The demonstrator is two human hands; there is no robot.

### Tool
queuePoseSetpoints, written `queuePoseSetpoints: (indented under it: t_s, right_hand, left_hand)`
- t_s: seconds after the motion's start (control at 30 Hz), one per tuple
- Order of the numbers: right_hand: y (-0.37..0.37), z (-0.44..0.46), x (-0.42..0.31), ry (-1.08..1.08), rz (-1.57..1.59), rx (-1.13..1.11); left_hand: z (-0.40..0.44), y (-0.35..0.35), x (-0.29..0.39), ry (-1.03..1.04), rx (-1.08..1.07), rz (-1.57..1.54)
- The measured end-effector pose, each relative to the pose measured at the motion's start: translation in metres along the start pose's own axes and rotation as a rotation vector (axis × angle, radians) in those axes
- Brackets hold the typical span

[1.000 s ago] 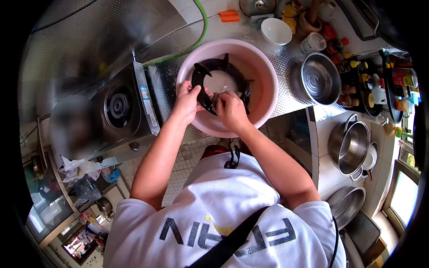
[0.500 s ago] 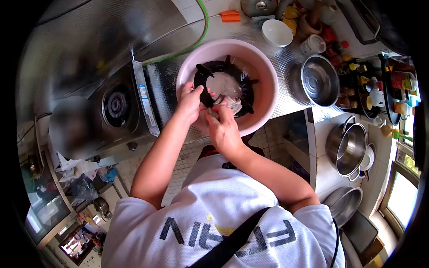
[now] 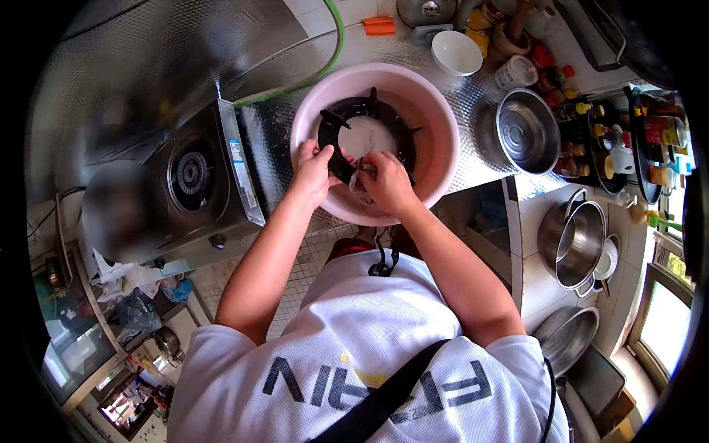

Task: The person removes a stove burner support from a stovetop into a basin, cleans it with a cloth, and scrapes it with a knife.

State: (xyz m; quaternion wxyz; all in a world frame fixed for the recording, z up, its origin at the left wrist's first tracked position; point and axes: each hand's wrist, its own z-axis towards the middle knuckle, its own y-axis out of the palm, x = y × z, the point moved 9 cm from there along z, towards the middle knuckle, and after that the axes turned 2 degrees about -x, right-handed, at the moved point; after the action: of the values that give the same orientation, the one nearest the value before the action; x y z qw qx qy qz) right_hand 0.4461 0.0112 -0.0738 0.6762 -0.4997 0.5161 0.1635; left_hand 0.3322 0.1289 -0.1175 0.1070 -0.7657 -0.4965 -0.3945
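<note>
A pink basin (image 3: pixel 439 151) holding cloudy water stands on the metal counter. Inside it, a black pan support (image 3: pixel 329 139), ring-shaped with prongs, is tilted and partly under water. My left hand (image 3: pixel 312 177) grips the ring's left side, thumb on top. Fingers of my right hand (image 3: pixel 389 184) are closed around a wet greyish cloth (image 3: pixel 360 192), pressed to the ring's near edge. Part of the cloth is hidden under those fingers.
Left of the basin is a gas stove (image 3: pixel 193 173) with its burner bare. A steel bowl (image 3: pixel 526 133) and a white bowl (image 3: pixel 456 53) sit to the right. Bottles and jars crowd the far right, and a green hose (image 3: pixel 341 33) runs behind the basin.
My right hand has moved up and slightly right, taking the cloth along the ring's near edge. The left hand keeps its hold, and the pan support has shifted slightly.
</note>
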Motion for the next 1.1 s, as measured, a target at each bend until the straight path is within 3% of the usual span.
queuePoseSetpoints:
  t_s: [0.23,0.43,0.57,0.67,0.83,0.93,1.0,1.1]
  right_hand:
    - [-0.005,0.018,-0.007,0.012,-0.406,0.069]
    - [-0.051,0.063,-0.003,-0.058,-0.284,0.262]
    - [0.001,0.088,0.055,-0.149,-0.412,0.055]
    - [0.005,0.089,0.061,0.156,-0.361,-0.348]
    - [-0.048,0.070,-0.007,-0.017,0.274,-0.011]
    - [-0.034,0.049,-0.056,-0.218,0.318,-0.116]
    - [-0.020,0.032,-0.099,-0.578,0.144,-0.220]
    - [-0.012,0.037,-0.092,-0.461,0.063,-0.278]
  left_hand:
    - [-0.008,0.013,0.015,0.056,-0.030,0.099]
    - [-0.002,0.008,0.029,0.033,-0.104,0.169]
    - [0.001,0.002,0.029,0.012,-0.098,0.152]
    - [0.002,-0.001,0.028,-0.005,-0.116,0.111]
    - [0.000,-0.001,0.037,0.004,-0.130,0.138]
    - [-0.001,0.004,0.042,-0.068,-0.206,0.069]
    - [0.005,0.008,0.047,-0.004,-0.220,0.097]
    - [0.031,0.001,0.038,0.056,-0.283,0.166]
